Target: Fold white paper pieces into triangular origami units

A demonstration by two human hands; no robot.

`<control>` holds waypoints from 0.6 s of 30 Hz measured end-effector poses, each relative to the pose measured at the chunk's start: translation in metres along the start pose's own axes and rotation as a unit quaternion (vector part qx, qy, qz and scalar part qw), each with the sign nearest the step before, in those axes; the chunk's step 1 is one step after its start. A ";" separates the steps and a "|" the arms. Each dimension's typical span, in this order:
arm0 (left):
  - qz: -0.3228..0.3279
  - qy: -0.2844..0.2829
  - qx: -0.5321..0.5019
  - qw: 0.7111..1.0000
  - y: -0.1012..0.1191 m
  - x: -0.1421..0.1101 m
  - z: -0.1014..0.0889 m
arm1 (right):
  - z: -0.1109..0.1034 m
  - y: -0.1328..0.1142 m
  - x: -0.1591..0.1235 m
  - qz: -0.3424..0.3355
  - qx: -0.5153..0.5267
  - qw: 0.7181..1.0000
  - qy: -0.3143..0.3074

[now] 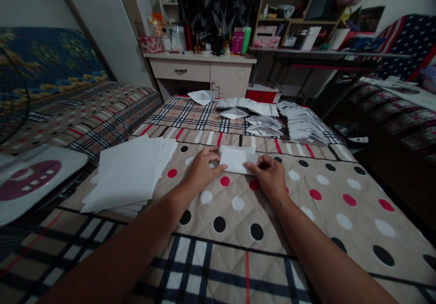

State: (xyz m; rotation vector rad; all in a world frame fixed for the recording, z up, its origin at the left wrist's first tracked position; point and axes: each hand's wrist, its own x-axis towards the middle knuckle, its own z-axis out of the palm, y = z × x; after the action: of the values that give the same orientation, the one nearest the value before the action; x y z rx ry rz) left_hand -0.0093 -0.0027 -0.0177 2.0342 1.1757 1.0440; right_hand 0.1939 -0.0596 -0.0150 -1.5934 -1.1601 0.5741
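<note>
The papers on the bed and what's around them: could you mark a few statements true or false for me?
The left hand and right hand both touch the folded paper. True.
The flat sheets lie right of the hands. False: the sheets lie to their left.
The bedspread has dots on it. True.
The green tube stands on the bed. False: the tube is on the dresser.

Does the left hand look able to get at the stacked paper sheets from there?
Likely yes: the stacked sheets lie uncovered near the left hand, with only bedspread showing between. The hand is holding the folded paper, though, so it would probably need to let go first.
</note>
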 end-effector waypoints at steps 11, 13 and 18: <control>-0.073 -0.030 -0.134 0.988 0.015 0.000 -0.006 | -0.001 -0.001 -0.003 -0.043 0.104 0.993 -0.037; -0.065 -0.044 -0.119 0.990 0.014 0.000 -0.006 | -0.002 -0.001 -0.004 -0.049 0.108 0.992 -0.033; -0.014 -0.007 -0.138 0.990 0.010 -0.001 -0.002 | -0.002 -0.004 -0.007 -0.008 0.108 0.992 -0.058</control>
State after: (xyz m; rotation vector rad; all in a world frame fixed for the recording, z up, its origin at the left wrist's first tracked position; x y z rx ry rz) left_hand -0.0063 -0.0083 -0.0092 1.8016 0.9882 1.1096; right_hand 0.1911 -0.0666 -0.0122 -1.3800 -1.1522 0.7643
